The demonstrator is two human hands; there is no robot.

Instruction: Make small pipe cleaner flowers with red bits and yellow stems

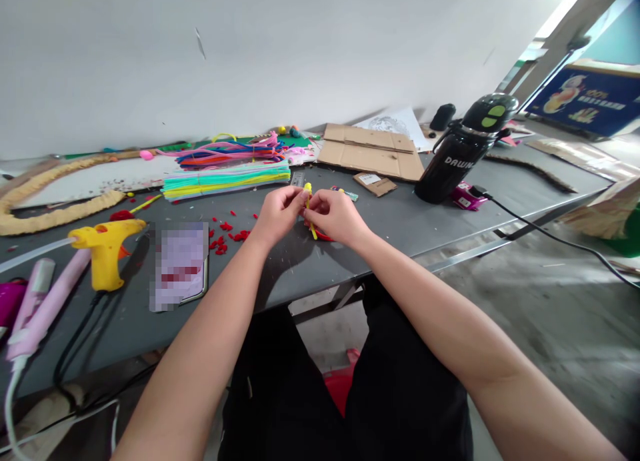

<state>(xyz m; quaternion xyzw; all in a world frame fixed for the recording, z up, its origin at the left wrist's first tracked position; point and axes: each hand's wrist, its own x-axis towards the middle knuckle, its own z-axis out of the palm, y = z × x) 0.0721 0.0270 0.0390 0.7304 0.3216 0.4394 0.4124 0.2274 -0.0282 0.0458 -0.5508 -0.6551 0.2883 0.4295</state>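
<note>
Both hands meet over the grey table, pinching a yellow pipe cleaner (313,233) held nearly upright, with a bunched yellow tip on top. My left hand (278,211) grips it from the left near the upper part, its fingers closed. From the other side my right hand (337,214) closes thumb and fingers on the same stem. A red curved thing (325,237) shows partly beneath my right hand; its kind is hidden. Small red fuzzy pieces (242,235) lie scattered left of my left hand.
Bundled colored pipe cleaners (227,181) lie behind the hands. On the left are a phone (180,267), a yellow glue gun (106,244) and a pink corded tool (55,304). Cardboard (370,153) and a black bottle (457,157) stand right, near a cable (545,224).
</note>
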